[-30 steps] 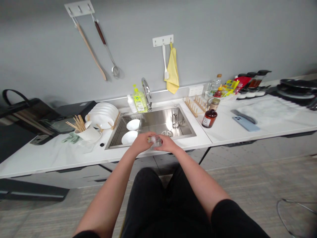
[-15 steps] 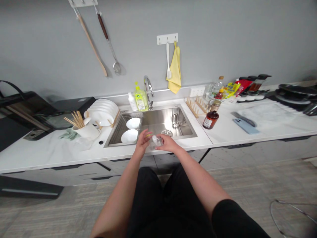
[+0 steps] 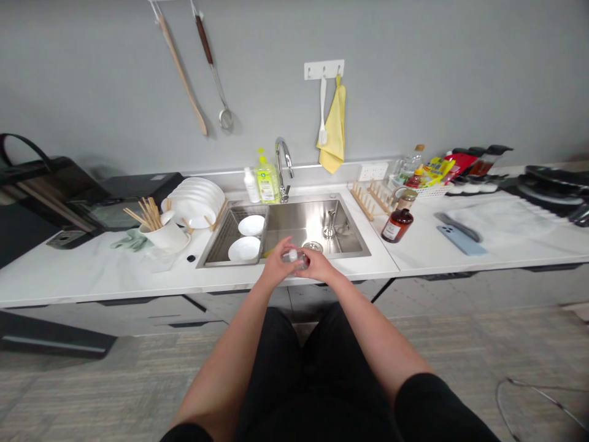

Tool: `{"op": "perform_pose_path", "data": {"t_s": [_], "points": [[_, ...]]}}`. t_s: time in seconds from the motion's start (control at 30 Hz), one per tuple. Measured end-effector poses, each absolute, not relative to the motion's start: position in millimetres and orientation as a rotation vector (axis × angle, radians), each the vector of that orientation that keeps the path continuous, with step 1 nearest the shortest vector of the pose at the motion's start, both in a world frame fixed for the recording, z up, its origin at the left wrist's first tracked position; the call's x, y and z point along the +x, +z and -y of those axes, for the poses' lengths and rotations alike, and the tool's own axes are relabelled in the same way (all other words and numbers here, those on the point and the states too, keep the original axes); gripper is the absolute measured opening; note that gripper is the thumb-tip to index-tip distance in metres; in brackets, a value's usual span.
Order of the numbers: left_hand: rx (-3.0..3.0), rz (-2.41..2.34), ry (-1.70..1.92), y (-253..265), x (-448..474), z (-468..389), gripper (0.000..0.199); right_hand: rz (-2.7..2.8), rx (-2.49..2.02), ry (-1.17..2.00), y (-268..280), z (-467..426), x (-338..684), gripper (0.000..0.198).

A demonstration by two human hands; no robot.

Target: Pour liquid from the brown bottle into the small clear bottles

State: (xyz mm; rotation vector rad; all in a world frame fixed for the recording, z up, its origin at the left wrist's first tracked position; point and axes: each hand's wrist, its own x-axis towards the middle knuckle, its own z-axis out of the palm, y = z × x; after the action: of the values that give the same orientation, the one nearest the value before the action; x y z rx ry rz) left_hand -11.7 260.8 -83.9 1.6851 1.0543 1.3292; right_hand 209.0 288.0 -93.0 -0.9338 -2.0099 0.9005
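A small clear container (image 3: 299,264) with a whitish top sits between my hands at the front edge of the sink; its exact kind is hard to make out. My right hand (image 3: 318,266) grips it from the right, fingers and thumb curled around its side. From the left, my left hand (image 3: 278,265) closes on it too, fingertips near the top. Just beyond lies the steel sink (image 3: 294,220), with two white bowls (image 3: 245,249) in the rack at its left. A bit of something yellow (image 3: 269,252) shows beside my left fingers.
Behind the sink stand the faucet (image 3: 283,169) and a green soap bottle (image 3: 266,181). Plates (image 3: 196,202) and a chopstick holder (image 3: 166,237) are to the left. On the right counter are a brown bottle (image 3: 397,225), a wooden rack (image 3: 363,202) and a phone (image 3: 461,240).
My left hand has moved in from beside the clear container and closed on it. My right hand keeps its hold. The whole view has shifted slightly.
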Motion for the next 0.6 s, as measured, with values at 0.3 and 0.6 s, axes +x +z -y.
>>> {"op": "perform_pose_path", "data": {"t_s": [0.3, 0.6], "points": [[1.554, -0.957, 1.472, -92.4, -12.4, -265.6, 0.102, 2.015, -0.97, 0.904, -90.1, -287.2, 208.7, 0.074], [1.594, -0.908, 1.371, -91.6, -26.7, -262.3, 0.106, 2.048, -0.944, 0.907, -85.8, -285.5, 210.8, 0.071]]}}
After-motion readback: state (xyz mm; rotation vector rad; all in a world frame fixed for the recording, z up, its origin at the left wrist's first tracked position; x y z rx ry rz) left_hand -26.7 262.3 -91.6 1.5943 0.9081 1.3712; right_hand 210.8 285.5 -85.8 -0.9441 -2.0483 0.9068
